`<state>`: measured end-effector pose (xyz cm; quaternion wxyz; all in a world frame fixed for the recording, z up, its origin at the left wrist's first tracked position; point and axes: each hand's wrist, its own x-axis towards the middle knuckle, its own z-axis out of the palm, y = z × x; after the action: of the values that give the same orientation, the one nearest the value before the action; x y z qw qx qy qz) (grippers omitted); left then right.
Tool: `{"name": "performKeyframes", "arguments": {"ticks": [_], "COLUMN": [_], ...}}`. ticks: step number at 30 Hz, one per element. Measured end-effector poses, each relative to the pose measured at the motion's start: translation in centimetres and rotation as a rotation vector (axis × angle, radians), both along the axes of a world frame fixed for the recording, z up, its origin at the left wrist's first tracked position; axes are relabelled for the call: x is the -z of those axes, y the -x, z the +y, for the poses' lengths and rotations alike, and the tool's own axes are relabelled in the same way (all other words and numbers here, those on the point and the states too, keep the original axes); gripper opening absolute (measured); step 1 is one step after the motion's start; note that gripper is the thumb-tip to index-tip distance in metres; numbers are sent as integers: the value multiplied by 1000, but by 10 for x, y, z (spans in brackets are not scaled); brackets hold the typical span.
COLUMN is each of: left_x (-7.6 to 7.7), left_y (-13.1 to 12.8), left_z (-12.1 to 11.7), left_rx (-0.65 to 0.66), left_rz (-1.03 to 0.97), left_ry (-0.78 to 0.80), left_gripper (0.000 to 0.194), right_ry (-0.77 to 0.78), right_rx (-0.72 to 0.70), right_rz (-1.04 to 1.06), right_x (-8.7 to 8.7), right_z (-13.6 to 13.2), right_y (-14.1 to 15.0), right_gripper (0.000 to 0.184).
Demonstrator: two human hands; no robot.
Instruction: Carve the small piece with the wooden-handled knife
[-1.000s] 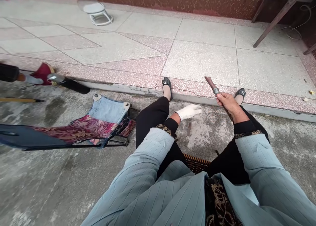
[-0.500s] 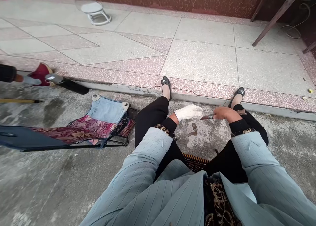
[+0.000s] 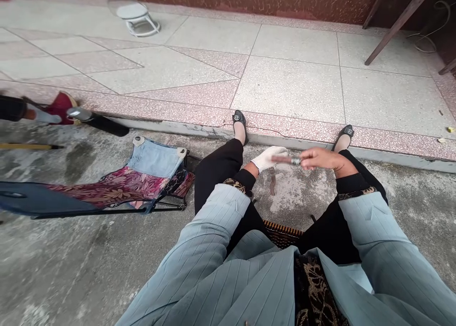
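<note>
My left hand [image 3: 267, 158], in a white knitted glove, is closed between my knees; what it holds, if anything, is hidden. My bare right hand [image 3: 320, 158] grips a short brown rod-like tool [image 3: 283, 159] with a silvery band. The tool points left, and its far end overlaps the gloved fingers; I cannot tell whether they touch. Below the glove shows a narrow, rusty, slightly curved piece [image 3: 272, 184], blurred. Whether it lies on the concrete or hangs from my left hand is unclear.
A low folding chair [image 3: 153, 159] with denim and floral cloth stands at my left. Beyond it are a black cylinder with a silver end [image 3: 99, 121] and another person's red shoe [image 3: 62, 108]. A raised tiled step [image 3: 288, 88] runs ahead, with a white stool [image 3: 137, 17] on it.
My right hand has turned, and the tool's banded end has moved left and up in front of the glove. The gloved hand has shifted slightly left. The rusty piece looks different in position and shape.
</note>
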<state>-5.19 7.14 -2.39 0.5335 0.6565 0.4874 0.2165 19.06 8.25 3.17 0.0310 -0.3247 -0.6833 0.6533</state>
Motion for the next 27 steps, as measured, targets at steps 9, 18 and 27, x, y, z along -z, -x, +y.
{"name": "performKeyframes", "arguments": {"ticks": [9, 18, 27], "left_x": [-5, -26, -19], "left_y": [-4, 0, 3], "left_z": [-10, -11, -5], "left_rx": [298, 438, 168], "left_rz": [-170, -201, 39], "left_ry": [194, 166, -116], "left_gripper": [39, 53, 32], "right_ry": [-217, -554, 1], "right_rx": [947, 204, -408], "right_rz": [-8, -1022, -586], "right_x": [20, 10, 6], "right_z": [28, 23, -9], "right_y": [-29, -6, 22], "right_gripper": [31, 33, 21]}}
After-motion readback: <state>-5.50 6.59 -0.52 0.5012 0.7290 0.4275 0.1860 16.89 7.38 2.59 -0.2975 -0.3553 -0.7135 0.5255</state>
